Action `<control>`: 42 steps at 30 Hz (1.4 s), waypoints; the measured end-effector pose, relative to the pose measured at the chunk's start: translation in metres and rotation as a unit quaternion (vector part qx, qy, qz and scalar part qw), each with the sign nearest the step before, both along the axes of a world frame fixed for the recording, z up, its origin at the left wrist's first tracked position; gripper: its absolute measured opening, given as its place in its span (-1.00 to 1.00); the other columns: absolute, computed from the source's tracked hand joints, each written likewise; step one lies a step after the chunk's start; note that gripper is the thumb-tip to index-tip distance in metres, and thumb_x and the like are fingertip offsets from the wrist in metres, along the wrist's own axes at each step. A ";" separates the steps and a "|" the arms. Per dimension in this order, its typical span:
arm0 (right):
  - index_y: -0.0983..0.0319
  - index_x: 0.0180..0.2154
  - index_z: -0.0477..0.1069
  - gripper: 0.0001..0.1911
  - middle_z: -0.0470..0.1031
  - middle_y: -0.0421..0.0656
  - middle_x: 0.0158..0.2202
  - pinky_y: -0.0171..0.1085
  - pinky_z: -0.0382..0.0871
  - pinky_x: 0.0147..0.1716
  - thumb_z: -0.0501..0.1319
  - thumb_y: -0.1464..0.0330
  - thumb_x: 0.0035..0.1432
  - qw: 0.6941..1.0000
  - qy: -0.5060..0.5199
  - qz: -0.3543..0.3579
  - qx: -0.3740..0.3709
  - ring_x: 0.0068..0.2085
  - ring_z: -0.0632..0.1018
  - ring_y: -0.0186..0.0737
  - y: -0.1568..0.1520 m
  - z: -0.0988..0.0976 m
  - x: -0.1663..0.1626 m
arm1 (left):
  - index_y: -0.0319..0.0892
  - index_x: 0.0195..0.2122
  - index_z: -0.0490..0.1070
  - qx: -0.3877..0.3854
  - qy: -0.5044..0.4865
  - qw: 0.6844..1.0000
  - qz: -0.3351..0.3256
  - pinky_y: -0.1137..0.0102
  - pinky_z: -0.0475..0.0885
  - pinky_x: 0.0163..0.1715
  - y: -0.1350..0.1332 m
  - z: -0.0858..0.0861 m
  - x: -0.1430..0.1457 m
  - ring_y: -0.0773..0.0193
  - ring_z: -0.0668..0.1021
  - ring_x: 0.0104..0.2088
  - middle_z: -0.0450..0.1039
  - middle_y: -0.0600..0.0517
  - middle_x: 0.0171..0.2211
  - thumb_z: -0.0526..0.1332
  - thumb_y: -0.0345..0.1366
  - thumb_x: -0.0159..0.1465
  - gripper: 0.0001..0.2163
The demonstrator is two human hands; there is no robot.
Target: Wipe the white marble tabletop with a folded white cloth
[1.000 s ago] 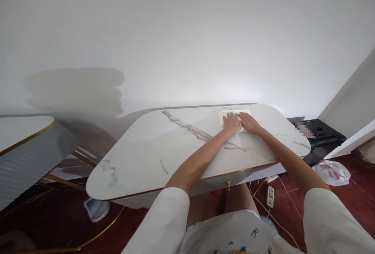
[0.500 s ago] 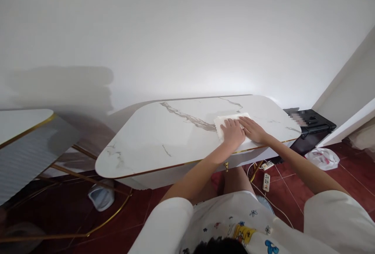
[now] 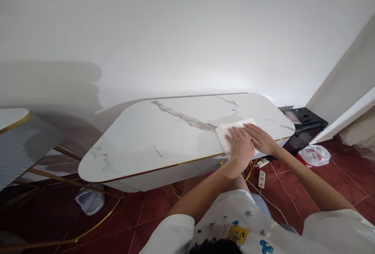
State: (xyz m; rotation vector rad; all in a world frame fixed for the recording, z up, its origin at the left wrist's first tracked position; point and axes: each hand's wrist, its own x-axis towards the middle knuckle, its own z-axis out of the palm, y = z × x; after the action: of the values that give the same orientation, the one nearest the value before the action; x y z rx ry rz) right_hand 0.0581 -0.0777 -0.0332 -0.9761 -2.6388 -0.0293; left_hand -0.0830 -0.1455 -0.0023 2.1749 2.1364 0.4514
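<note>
A white cloth or paper wipe (image 3: 224,139) with a scalloped edge lies near the front of the white marble-patterned tabletop (image 3: 140,129), right of its middle. It reaches the gold-trimmed front edge and appears to lap slightly over it. My left hand (image 3: 240,146) presses on it, fingers stretched forward, wrist beyond the edge. Just to the right, my right hand (image 3: 260,139) lies flat with fingers extended, partly over the cloth and close against the left hand. The palms hide the cloth's right part. Below the edge shows a small gold drawer knob (image 3: 221,163).
Behind the table rises a white wall (image 3: 187,31). A second table (image 3: 13,117) stands at left, a black case (image 3: 310,121) at right. On the red tiled floor (image 3: 281,199) are power strips (image 3: 261,179) with cords, a plastic bag (image 3: 315,155) and a pale slipper-like object (image 3: 90,199).
Both hands and the cloth have come nearer to me, to the front edge of the tabletop. The view has shifted slightly to the right.
</note>
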 end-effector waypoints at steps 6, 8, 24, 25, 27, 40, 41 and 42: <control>0.16 0.34 0.09 -0.44 0.14 -0.13 0.37 0.04 0.05 0.36 -0.19 0.23 0.39 1.000 -0.009 -0.010 -0.020 0.38 0.13 -0.14 0.018 0.000 0.011 | -0.37 0.32 0.11 -0.031 -0.004 0.999 -0.015 -0.21 0.08 0.22 0.019 0.002 0.006 -0.33 0.06 0.35 0.04 -0.38 0.34 -0.02 -0.23 0.34 -0.45; 0.19 0.34 0.09 -0.44 0.14 -0.12 0.37 0.05 0.03 0.37 -0.19 0.25 0.38 0.999 -0.013 -0.019 -0.026 0.38 0.13 -0.13 0.029 -0.001 0.008 | -0.38 0.32 0.11 -0.034 0.006 0.999 -0.031 -0.19 0.08 0.23 0.031 0.003 0.003 -0.32 0.05 0.35 0.03 -0.38 0.35 -0.02 -0.23 0.33 -0.45; 0.16 0.26 0.24 -0.48 0.24 -0.14 0.32 0.04 0.04 0.36 -0.10 0.30 0.31 0.996 0.040 -0.059 -0.050 0.35 0.20 -0.07 0.187 -0.003 -0.043 | -0.29 0.22 0.21 0.007 0.032 0.999 -0.017 0.02 0.14 0.17 0.178 0.000 -0.046 -0.13 0.21 0.26 0.17 -0.28 0.27 -0.09 -0.19 0.38 -0.55; 0.19 0.26 0.25 -0.47 0.23 -0.12 0.32 0.03 0.03 0.36 -0.10 0.31 0.31 0.996 0.038 -0.063 -0.051 0.35 0.20 -0.07 0.194 -0.003 -0.047 | -0.29 0.21 0.22 0.009 0.031 0.999 -0.014 0.03 0.15 0.16 0.186 0.000 -0.049 -0.12 0.22 0.25 0.18 -0.28 0.26 -0.09 -0.19 0.38 -0.56; 0.25 0.26 0.24 -0.45 0.21 -0.08 0.33 0.00 0.02 0.37 -0.10 0.34 0.29 0.996 0.032 -0.072 -0.052 0.35 0.20 -0.07 0.208 -0.002 -0.055 | -0.28 0.18 0.25 0.019 0.028 0.999 -0.013 0.05 0.17 0.15 0.202 -0.001 -0.056 -0.10 0.25 0.23 0.19 -0.27 0.25 -0.08 -0.19 0.38 -0.57; 0.28 0.26 0.24 -0.46 0.28 -0.08 0.29 -0.07 0.10 0.32 -0.10 0.41 0.29 0.991 0.025 -0.118 -0.050 0.31 0.26 -0.11 0.282 0.008 -0.100 | -0.18 0.13 0.30 0.041 0.032 0.999 -0.008 0.12 0.21 0.13 0.294 -0.006 -0.090 -0.02 0.30 0.18 0.30 -0.17 0.18 -0.03 -0.19 0.35 -0.62; 0.26 0.26 0.25 -0.46 0.31 -0.09 0.28 -0.05 0.13 0.31 -0.10 0.42 0.29 0.991 0.030 -0.115 -0.054 0.29 0.28 -0.10 0.285 0.008 -0.100 | -0.19 0.13 0.30 0.039 0.033 0.999 -0.007 0.12 0.21 0.13 0.297 -0.006 -0.090 -0.02 0.30 0.18 0.31 -0.18 0.17 -0.03 -0.19 0.35 -0.62; 0.24 0.25 0.26 -0.47 0.33 -0.10 0.26 -0.03 0.16 0.29 -0.10 0.42 0.29 0.991 0.035 -0.113 -0.057 0.28 0.30 -0.09 0.287 0.008 -0.100 | -0.20 0.13 0.30 0.038 0.033 0.999 -0.007 0.12 0.21 0.13 0.299 -0.006 -0.091 -0.03 0.31 0.17 0.32 -0.18 0.16 -0.03 -0.19 0.35 -0.61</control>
State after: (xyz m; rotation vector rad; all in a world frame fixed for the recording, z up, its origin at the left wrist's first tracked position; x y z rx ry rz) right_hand -0.0418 0.2097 -0.0248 -1.2861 -2.4769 0.1029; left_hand -0.1735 0.1538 -0.0083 2.2730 2.1707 0.4736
